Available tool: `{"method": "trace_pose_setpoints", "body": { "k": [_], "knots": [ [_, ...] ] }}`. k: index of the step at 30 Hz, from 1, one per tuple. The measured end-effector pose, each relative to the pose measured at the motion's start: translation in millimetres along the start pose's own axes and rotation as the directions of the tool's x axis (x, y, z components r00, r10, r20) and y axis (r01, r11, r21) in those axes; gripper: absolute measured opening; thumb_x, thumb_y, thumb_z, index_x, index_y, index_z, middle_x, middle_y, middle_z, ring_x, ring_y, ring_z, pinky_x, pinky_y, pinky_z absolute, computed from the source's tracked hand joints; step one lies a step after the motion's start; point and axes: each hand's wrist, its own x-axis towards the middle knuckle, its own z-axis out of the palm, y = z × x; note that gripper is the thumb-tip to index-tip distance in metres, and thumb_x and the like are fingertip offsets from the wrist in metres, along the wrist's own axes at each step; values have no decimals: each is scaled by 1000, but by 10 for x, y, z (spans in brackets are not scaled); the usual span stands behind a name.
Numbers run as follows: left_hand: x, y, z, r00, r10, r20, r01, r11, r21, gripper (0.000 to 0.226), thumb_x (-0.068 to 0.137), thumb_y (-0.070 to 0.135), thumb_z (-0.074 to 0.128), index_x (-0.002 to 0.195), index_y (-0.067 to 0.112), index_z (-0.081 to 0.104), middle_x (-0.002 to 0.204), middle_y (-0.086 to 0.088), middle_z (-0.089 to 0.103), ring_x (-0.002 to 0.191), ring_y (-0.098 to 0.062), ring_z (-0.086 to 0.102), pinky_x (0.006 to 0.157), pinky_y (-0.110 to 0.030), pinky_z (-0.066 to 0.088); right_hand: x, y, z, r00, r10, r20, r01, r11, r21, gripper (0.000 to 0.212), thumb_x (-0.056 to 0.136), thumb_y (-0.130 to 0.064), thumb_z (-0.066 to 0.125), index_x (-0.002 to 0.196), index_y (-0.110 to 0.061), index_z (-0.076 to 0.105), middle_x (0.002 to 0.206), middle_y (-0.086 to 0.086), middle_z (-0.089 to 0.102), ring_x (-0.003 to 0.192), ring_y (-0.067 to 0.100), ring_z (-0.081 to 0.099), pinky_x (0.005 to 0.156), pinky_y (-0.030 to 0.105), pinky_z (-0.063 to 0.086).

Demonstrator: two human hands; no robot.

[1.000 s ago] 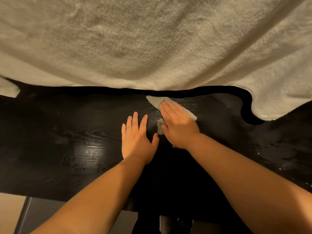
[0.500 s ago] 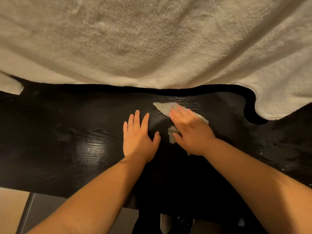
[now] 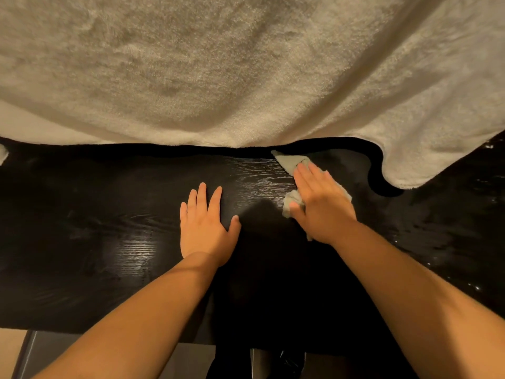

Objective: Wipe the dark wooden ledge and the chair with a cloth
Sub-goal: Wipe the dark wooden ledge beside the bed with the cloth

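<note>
Draped across the far side, one cream fleece blanket (image 3: 246, 64) is overhanging one dark wooden ledge (image 3: 95, 214). Two hands are lying on the ledge: left hand (image 3: 205, 231) is resting flat and released, fingers straight; right hand (image 3: 325, 206) is pressing one grey-green cloth (image 3: 287, 161) down with straight fingers, near the ledge's far edge.
</note>
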Motion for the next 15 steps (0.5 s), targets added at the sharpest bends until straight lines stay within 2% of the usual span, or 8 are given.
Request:
{"method": "trace_pose_setpoints", "body": {
  "k": [2,5,7,11,15],
  "knots": [
    [0,-12,15,1000,-2,-4,2,1000,-1,79,98,64,41,166,30,18,176,-6,5,162,-27,1,131,-49,6,62,287,-22,991,134,13,-134,991,-23,78,96,-45,47,160,-6,25,166,13,27,156,30,20,126,53,19],
    [-6,-10,19,1000,-3,-1,3,1000,-6,79,99,64,41,166,31,17,176,-5,4,162,-27,0,131,-49,5,301,630,-84,917,397,35,-396,918,-27,73,99,-48,31,153,0,34,152,21,39,143,40,31,123,57,18],
    [-2,-10,13,1000,-3,4,3,1000,-3,79,99,64,41,166,31,16,176,-5,3,162,-26,-1,131,-49,4,340,593,-97,893,448,47,-447,894,-23,72,99,-47,28,151,3,35,151,25,40,141,43,32,123,57,17],
    [-5,5,-6,1000,-10,8,10,1000,-3,79,99,64,41,166,31,17,176,-5,4,162,-26,-1,131,-49,4,-67,68,55,960,271,-75,-275,960,-57,71,102,-39,41,158,3,28,162,24,32,152,40,26,127,51,18],
    [-12,13,-16,1000,-16,9,16,1000,-13,78,98,62,41,166,31,19,176,-4,4,162,-25,-2,131,-48,3,-240,142,-21,993,101,61,-99,995,-33,73,101,-42,43,159,-3,24,164,15,27,154,34,21,125,54,22]
  ]
}}
